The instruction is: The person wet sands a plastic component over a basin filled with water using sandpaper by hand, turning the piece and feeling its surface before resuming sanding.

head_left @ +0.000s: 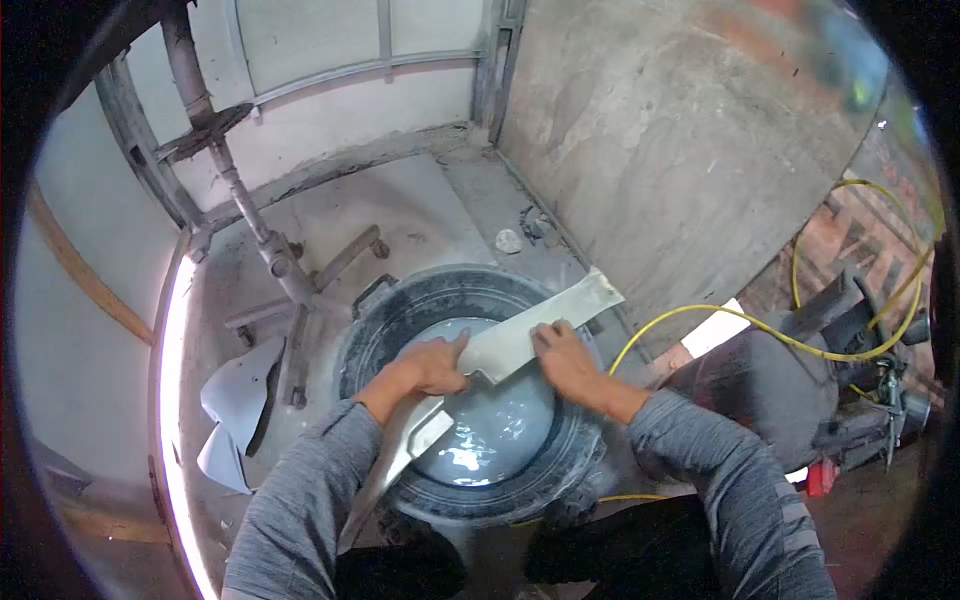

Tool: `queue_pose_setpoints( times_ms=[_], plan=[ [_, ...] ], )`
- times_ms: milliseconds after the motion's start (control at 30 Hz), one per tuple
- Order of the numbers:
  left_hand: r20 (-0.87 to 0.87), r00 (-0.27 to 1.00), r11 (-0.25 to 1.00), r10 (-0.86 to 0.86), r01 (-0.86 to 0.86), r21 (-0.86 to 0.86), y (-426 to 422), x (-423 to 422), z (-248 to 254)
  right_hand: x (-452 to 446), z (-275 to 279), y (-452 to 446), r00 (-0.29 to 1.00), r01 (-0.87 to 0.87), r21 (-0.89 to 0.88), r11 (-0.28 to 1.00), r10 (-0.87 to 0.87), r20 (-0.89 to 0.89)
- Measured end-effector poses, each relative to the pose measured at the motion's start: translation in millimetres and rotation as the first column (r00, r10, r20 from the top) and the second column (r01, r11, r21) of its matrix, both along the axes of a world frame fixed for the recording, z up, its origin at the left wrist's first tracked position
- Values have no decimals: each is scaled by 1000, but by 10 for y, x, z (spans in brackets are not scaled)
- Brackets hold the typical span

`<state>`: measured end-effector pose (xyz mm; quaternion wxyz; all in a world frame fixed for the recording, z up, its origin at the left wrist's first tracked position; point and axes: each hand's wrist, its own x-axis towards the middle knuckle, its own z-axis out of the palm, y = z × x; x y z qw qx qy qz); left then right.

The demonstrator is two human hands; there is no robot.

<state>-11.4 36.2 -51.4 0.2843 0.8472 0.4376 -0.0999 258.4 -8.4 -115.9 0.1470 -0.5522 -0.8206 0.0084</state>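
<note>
A long, pale, bent vehicle trim panel lies slantwise above a round black tub. Cloudy water fills the tub's lower part. My left hand is closed around the panel near its middle, thumb along the top face. Farther along, my right hand has its fingers bent over the near edge and pressed onto the face. Its thumb, and anything under those fingertips, is hidden. The panel's narrower end runs down past my left forearm, beyond the tub's rim.
Left of the tub stands a metal stand on casters, with a white curved part on the floor beside it. A yellow hose loops across a dark cylindrical tank at right. A large board leans behind.
</note>
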Motion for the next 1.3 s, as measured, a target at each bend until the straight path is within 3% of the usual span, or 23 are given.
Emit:
queue_pose_setpoints(
  times_ms=[33,100,133,167,233,267,300,367,433,500,533,633,667,767,800,833,900,967,1033,1067,1200,1300],
  plan=[
    [24,1000,1000,-5,5,6,48,26,45,-152,68,-121,999,29,-107,994,-24,43],
    [-27,1000,999,-11,11,-32,26,11,10,-368,198,-405,969,-242,26,970,241,56],
    [-32,999,1000,-7,6,-12,1,-2,-15,-275,156,-376,958,-286,115,951,280,61],
    [-40,999,1000,-4,4,6,-6,-17,-39,-172,177,-307,959,-283,123,951,278,51],
    [-44,999,1000,16,-17,-5,4,13,93,-8,248,-116,993,-50,6,999,49,106],
    [-31,999,999,37,-37,-17,6,44,142,-66,194,-98,986,-24,34,999,18,165],
    [-25,999,999,38,-39,-18,-25,57,144,-150,197,-204,985,-25,34,999,19,171],
    [-64,998,1000,9,-7,31,-34,27,190,-342,277,-378,971,-239,38,970,239,15],
    [-87,996,997,12,-5,81,-33,7,244,-141,294,-158,953,-301,132,944,294,70],
    [-75,997,988,9,3,155,-73,30,497,-70,523,-12,986,-27,-54,998,36,161],
    [-100,995,961,24,5,277,-108,30,605,-106,624,-57,996,-9,-63,998,14,84],
    [-61,998,938,-11,32,346,-103,-96,879,-269,744,-129,989,-115,-47,992,110,-94],
    [-68,998,960,17,3,281,-121,-137,953,-346,724,-160,967,-170,74,983,180,-179],
    [-19,1000,909,21,-11,417,-221,-225,755,-568,845,-398,964,-91,29,995,95,-248],
    [-51,998,956,38,-22,292,-309,-183,890,-640,922,-509,973,-39,-58,998,25,-230],
    [-67,997,956,27,-6,294,-368,-145,891,-714,880,-597,969,-29,-56,998,14,-246],
    [-131,990,989,-41,59,137,-447,-88,722,-866,663,-808,932,20,35,999,-5,-363],
    [-120,989,980,-87,107,170,-504,-83,489,-882,447,-943,945,86,110,990,-47,-324],
    [-145,976,979,-165,179,95,-505,-64,414,-760,310,-1012,933,262,135,956,-216,-287],
    [-104,981,964,-161,179,194,-529,-59,365,-635,316,-1006,908,305,112,946,-253,-335],
    [-149,973,950,-177,208,232,-666,46,621,-822,138,-1145,896,329,194,924,-241,-373],
    [-192,966,953,-174,214,215,-676,62,640,-781,96,-1185,937,307,308,900,-229,-265]
  ],
)
